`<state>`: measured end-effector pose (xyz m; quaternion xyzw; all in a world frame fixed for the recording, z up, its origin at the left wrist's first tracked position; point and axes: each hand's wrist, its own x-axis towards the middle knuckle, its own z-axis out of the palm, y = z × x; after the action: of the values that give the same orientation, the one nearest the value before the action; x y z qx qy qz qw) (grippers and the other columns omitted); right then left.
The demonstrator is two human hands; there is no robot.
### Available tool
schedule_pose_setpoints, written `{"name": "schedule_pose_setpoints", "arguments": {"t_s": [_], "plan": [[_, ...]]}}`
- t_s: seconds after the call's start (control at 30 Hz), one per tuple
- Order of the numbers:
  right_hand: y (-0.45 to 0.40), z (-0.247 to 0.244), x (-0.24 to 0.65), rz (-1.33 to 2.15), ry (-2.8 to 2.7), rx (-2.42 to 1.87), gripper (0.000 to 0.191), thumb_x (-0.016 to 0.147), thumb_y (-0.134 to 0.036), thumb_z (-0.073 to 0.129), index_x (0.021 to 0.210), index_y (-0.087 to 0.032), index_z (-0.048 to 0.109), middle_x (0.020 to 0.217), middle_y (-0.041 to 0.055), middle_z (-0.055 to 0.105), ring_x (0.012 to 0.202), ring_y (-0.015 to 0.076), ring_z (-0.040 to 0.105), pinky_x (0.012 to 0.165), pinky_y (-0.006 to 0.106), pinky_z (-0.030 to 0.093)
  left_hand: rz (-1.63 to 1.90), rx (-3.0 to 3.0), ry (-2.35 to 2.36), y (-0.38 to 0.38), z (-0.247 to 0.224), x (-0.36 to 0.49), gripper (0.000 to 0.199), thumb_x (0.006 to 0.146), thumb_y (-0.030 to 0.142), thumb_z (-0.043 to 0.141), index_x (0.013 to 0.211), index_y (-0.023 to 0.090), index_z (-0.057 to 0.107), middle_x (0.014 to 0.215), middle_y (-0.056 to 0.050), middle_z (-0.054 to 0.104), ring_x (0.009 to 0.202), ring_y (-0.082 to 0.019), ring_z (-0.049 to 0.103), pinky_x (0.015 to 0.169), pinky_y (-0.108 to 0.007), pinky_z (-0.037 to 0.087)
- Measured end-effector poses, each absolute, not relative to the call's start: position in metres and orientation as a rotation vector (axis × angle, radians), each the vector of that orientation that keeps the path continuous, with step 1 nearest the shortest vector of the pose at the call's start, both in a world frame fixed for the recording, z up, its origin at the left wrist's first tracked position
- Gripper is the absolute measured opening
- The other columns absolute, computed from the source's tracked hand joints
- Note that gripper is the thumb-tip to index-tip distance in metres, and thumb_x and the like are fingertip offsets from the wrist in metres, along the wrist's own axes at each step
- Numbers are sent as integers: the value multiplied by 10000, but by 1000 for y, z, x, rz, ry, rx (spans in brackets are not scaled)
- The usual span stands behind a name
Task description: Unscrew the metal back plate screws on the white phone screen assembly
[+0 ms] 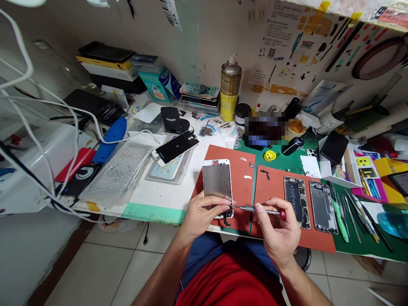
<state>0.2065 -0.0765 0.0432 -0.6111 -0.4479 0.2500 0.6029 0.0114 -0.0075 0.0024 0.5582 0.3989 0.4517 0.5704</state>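
Silver metal backs the screen panel (pixel 217 183) that lies face down on a red mat (pixel 242 178) at the near edge of the bench. The left hand (pixel 201 212) rests on the panel's near end, fingers curled loosely over its lower edge and pinning it to the mat rather than closing round it. The right hand (pixel 278 231) is closed on a screwdriver (pixel 255 209), thumb and forefinger pinched on the thin shaft, the red cap showing past the knuckles on the right. The tool lies almost level, its tip pointing left and meeting the panel's near right corner, just beside the left fingertips. A small black flex hangs off the panel's near edge.

Right of the hands, two opened phone bodies (pixel 310 205) lie side by side on a second red mat. Further right, tweezers and green pry tools (pixel 346 212) sit on the green mat. Far left of the panel, another screen (pixel 176 147) lies face up, and a spray can (pixel 230 87) stands by the wall.
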Motion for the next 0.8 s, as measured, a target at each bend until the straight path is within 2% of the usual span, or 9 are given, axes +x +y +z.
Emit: {"name": "schedule_pose_setpoints", "arguments": {"t_s": [0.63,0.8], "plan": [[-76,44,207,567,-993,-1376,174,921,-232,808,1034,-240,677,714,-36,733,563,125,706,557,200,602,1090,1339,919,-6,-1,11,61,857,304,870,916,310,886,950,-53,850,885,-205,811,811,-280,674],[-75,41,207,500,-1022,-1387,194,908,-228,821,1043,-238,683,793,-17,756,621,144,745,605,230,630,1089,1340,954,-6,-4,10,67,843,304,882,909,313,887,950,-48,851,903,-190,807,818,-245,659]]}}
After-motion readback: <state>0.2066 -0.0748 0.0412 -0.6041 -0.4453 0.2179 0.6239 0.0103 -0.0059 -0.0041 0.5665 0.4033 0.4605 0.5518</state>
